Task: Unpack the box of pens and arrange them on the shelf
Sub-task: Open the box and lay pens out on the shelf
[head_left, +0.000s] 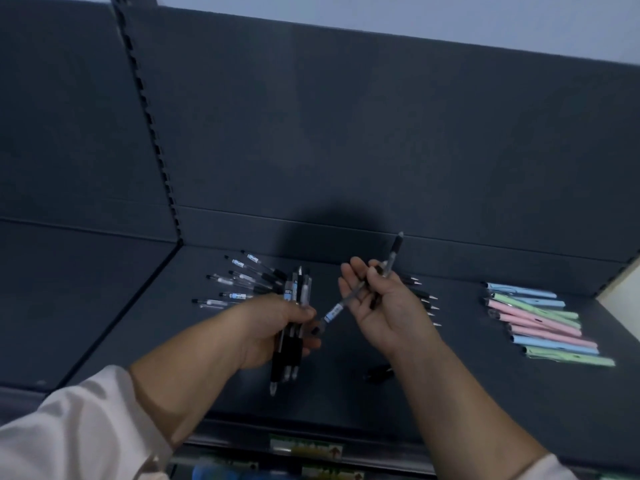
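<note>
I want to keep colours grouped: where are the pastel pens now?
Head view: the pastel pens lie side by side on the shelf, far right, beyond the right hand.

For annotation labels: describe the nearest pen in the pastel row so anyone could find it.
On the dark shelf, look to its right side, where a row of pastel pens lies. It is the pale green pen at the row's near end; its only neighbour is light blue.
</note>
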Demonstrator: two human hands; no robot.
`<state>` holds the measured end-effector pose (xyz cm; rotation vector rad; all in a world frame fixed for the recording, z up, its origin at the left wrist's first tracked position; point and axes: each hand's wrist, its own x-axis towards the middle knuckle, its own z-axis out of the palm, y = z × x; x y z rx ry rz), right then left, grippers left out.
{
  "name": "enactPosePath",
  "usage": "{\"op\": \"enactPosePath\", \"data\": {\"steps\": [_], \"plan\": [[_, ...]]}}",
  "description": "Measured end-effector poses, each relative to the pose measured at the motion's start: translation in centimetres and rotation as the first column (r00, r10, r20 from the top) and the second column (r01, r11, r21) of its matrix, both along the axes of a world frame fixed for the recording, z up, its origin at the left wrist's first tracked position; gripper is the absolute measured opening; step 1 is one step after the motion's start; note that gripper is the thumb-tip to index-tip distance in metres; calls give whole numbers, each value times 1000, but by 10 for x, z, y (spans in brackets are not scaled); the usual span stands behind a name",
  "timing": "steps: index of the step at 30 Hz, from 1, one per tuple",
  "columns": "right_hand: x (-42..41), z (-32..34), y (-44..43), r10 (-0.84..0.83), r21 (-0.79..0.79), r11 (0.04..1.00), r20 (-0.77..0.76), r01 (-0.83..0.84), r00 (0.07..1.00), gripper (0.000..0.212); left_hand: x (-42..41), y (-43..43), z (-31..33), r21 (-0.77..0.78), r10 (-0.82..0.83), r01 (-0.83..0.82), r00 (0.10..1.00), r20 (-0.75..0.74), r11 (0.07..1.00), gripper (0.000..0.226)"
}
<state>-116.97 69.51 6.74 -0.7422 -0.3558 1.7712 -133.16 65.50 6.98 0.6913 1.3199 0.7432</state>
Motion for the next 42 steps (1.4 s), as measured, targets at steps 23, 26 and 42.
{"op": "enactPosePath", "data": {"steps": [23,26,42], "plan": [[-136,-11,-38,249,88,955,286,-284,925,30,-80,-21,18,217,205,-186,976,-68,958,18],[-127,-4,-25,174,102,971,323,-217,930,16,-96,-20,17,211,188,-156,972,-138,965,18],[-111,-36,-25,188,-296,953,433,-57,881,8,-134,-22,-10,117,123,-95,958,-261,989,10]]}}
